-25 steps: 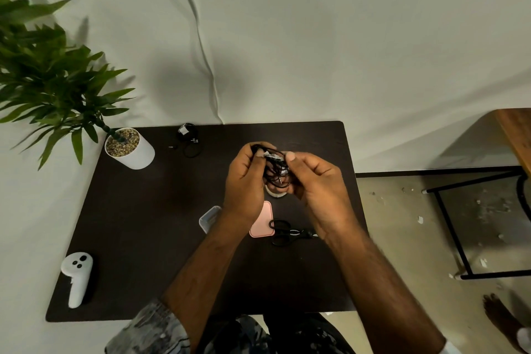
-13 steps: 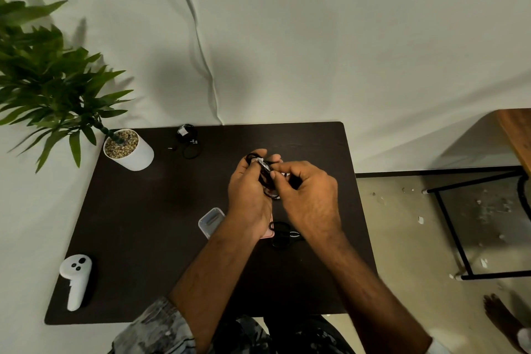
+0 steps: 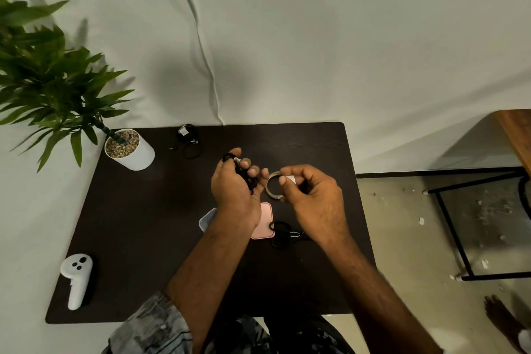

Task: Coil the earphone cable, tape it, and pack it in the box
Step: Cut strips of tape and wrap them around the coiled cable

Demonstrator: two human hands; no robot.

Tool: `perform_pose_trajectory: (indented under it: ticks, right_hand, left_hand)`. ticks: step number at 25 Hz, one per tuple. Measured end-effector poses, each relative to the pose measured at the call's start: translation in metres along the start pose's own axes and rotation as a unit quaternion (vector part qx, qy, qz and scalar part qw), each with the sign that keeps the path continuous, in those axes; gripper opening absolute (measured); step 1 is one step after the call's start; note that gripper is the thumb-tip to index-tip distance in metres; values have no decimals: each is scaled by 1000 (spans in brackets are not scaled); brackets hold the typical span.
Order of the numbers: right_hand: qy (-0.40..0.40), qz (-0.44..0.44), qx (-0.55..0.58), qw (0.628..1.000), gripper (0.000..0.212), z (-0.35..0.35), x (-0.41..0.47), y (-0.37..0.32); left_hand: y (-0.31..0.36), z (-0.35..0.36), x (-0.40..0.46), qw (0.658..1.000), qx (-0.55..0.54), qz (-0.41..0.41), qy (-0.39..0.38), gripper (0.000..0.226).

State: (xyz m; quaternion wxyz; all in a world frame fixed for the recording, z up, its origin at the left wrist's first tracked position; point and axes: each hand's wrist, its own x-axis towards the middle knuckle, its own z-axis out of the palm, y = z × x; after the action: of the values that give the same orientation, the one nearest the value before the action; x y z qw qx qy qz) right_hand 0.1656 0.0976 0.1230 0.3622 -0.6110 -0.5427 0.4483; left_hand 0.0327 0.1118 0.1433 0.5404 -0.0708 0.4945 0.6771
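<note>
My left hand is closed around a bundle of black earphone cable, held above the dark table. To its right, my right hand pinches the loose end of a clear tape roll that sits between the two hands. A small clear box lies on the table partly behind my left wrist, and its pink lid lies beside it. Black scissors rest just right of the lid, under my right wrist.
A second coiled black earphone lies near the table's far edge. A potted plant in a white pot stands at the far left corner. A white controller lies at the near left. A metal frame stands right of the table.
My hands were together on the cable bundle. They have separated: the left keeps the cable, and the right has moved right onto the tape roll.
</note>
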Motion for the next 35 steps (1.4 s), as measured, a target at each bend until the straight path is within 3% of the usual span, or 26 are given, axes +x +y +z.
perform_pose_trajectory:
  ticks: [3,6,8,10,12,14,18,23,25,30,35]
  right_hand:
    - [3,26,26,999,22,-4,3,4]
    - [-11,30,52,998,14,-11,4,-1]
    - [-49,22,88,995,8,-19,5,-8]
    - [-114,-8,82,990,16,-29,7,-12]
    - [-184,-43,27,982,32,-36,11,-15]
    - [-229,-64,-35,971,43,-40,13,-15]
    - [-252,-100,-61,961,21,-42,13,-11]
    - [-238,-92,-47,966,8,-37,10,-7]
    - [-237,-80,-14,968,7,-37,11,-8]
    - [-218,-45,22,975,6,-44,22,-5]
    - [-235,-30,36,971,4,-46,29,1]
  left_hand:
    - [7,-6,2,998,-6,-42,-56,29]
    - [11,-11,0,982,128,-54,-128,37]
    - [14,-13,-4,939,294,-41,-174,50]
    - [16,-15,-10,875,424,-41,-229,62]
    - [15,-17,-16,820,495,-47,-283,70]
    - [13,-18,-21,791,524,-42,-312,77]
    - [13,-16,-30,786,530,-40,-315,82]
    - [9,-13,-30,761,573,39,-301,63]
    - [8,-12,-25,767,566,51,-298,59]
    - [16,-13,-16,782,513,-47,-351,51]
    - [20,-12,-11,776,521,-140,-327,48]
